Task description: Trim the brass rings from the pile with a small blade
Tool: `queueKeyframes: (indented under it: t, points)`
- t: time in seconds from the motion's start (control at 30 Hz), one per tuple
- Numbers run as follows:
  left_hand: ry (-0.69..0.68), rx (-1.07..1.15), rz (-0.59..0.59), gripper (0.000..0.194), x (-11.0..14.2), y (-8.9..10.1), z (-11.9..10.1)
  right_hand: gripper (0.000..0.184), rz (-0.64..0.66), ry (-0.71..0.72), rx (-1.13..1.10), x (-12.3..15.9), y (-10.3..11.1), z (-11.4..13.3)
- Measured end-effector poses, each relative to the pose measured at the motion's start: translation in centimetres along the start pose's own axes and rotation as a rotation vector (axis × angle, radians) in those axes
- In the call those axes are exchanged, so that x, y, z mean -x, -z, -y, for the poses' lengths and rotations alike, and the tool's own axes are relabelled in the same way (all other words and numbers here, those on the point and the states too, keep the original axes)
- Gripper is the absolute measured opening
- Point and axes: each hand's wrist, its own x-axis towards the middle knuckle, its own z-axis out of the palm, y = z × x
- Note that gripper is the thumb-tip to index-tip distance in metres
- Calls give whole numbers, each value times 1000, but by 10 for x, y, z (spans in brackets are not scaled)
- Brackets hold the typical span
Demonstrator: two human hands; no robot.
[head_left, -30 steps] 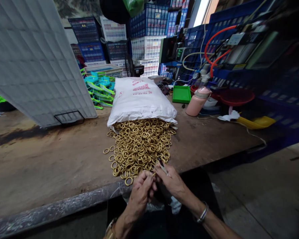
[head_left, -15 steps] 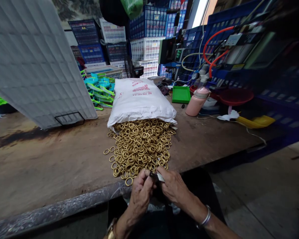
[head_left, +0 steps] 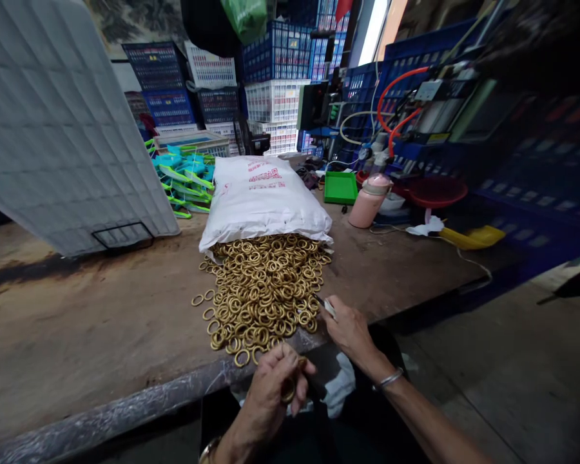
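Gold rings (head_left: 263,283), uncountable; left grip (head_left: 270,381) tight on at least one, right grip (head_left: 348,327) around one tool (head_left: 329,308)

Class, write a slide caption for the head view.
Gold-coloured rings lie heaped against a white sack; the left hand holds at least one, the right hand a small tool.

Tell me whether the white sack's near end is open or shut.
Open: gold-coloured rings lie heaped from beneath the white sack at its near edge, out onto the table.
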Motion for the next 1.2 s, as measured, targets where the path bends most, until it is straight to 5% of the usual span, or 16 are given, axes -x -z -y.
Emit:
queueKeyframes:
  t: [0.5, 1.0, 1.2]
  points:
    - [84, 165, -42, 21, -7, 12, 7, 23, 149, -178, 68, -20, 0, 14]
    - [100, 150, 6, 22, -6, 14, 14, 20, 96, -162, 33, -29, -5, 9]
    - [-6, 16, -73, 25, -8, 10, 5, 15, -19, -56, -248, -19, 6, 8]
